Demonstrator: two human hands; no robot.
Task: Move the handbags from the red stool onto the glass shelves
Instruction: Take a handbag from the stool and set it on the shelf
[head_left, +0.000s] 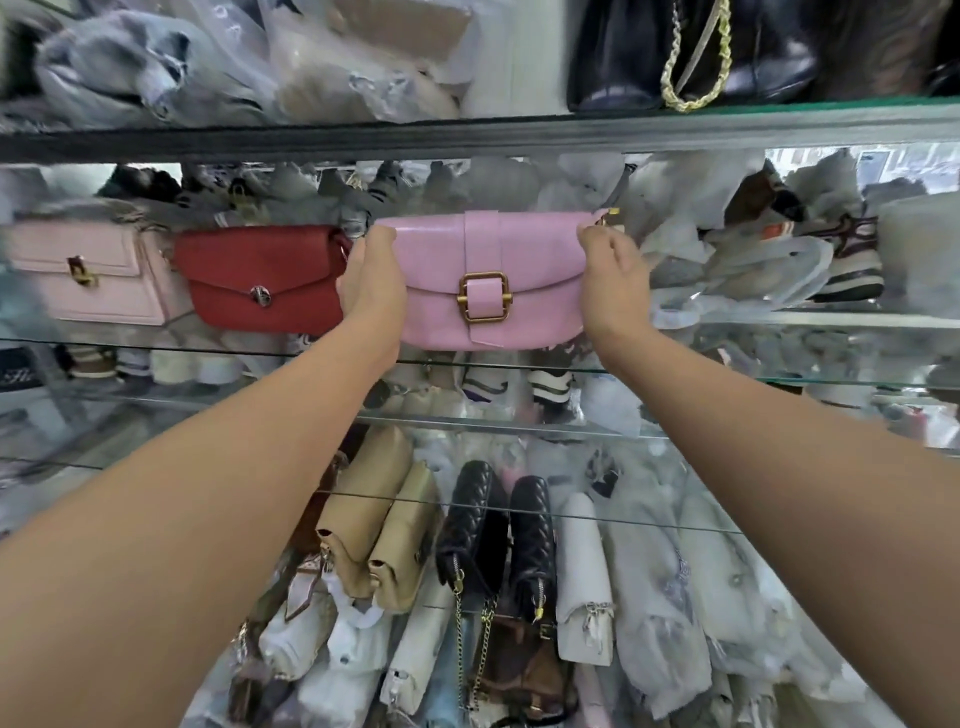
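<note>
Gripping glossy pink half-moon handbag (441, 270), left hand (371, 283) and right hand (615, 283).

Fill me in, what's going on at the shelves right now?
A person is holding a pink handbag with a brass buckle by both ends. The left hand grips its left end and the right hand pinches its upper right corner. The bag is at the glass shelf, just right of a red handbag and a pale pink handbag already standing there. I cannot tell whether it rests on the glass yet.
</note>
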